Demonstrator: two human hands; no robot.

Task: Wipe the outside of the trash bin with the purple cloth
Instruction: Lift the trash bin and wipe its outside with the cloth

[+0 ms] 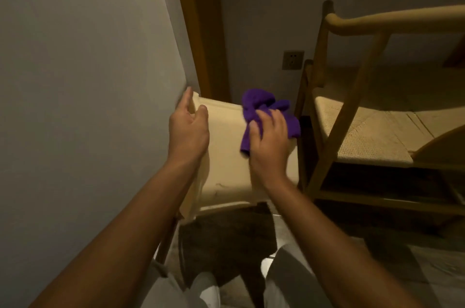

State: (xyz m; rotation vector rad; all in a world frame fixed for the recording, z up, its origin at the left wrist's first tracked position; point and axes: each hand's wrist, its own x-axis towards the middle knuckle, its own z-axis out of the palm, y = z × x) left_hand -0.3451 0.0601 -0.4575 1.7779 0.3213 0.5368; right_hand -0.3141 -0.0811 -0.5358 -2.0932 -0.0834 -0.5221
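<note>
While your right hand [269, 141] presses the bunched purple cloth [266, 111] against the far right corner of the trash bin [226, 156], the wiping looks to be under way rather than finished, though nothing on the surface tells you which faces have already been covered. The bin, the biggest thing in the job, stands on the floor against the grey wall [88, 81] on the left, with the wooden chair [364, 131] just beside it on the right; it is cream-coloured, boxy, with a flat closed top and smooth sides, and a faint dark scuff shows near its near edge. I judge that the near front face, the left side by the wall and the side facing the chair are left to do, the last two being tight to reach. The cloth is deep purple, fluffy and crumpled, part of it spilling over the bin's right edge, and your fingers are curled over it. Your left hand [188, 129] is relaxed and holds nothing, its fingertips at the bin's far left corner; whether they touch it, I cannot tell.
</note>
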